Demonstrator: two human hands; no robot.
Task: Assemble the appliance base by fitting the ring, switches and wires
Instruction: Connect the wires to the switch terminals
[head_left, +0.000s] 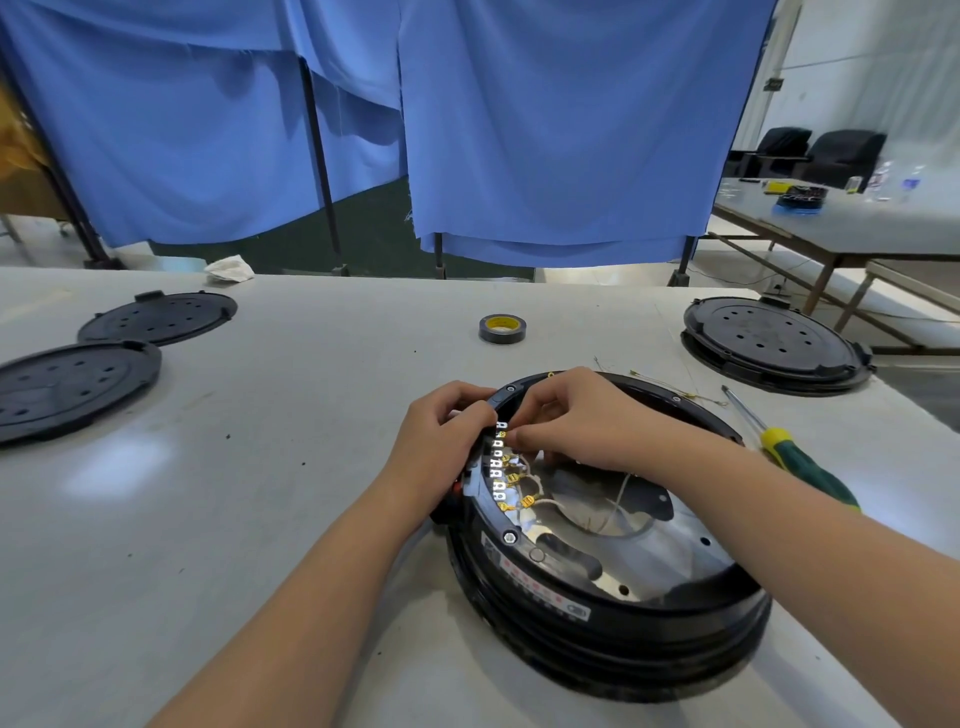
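Observation:
A round black appliance base (597, 618) lies on the table in front of me, its open underside up, showing a shiny metal plate (670, 551). Along its left inner rim runs a row of white switch terminals (496, 470) with yellow-tipped wires (519, 493) beside them. My left hand (441, 441) grips the outer left rim next to the terminals. My right hand (576, 415) reaches over the rim, its fingertips pinched at the top of the terminal row. What the fingertips hold is hidden.
A green-and-yellow screwdriver (789, 452) lies right of the base. A roll of black tape (502, 328) sits behind it. Two black round covers (156, 317) (67, 384) lie at the left, a stacked one (774, 343) at the right. Loose wire bits (675, 387) lie nearby.

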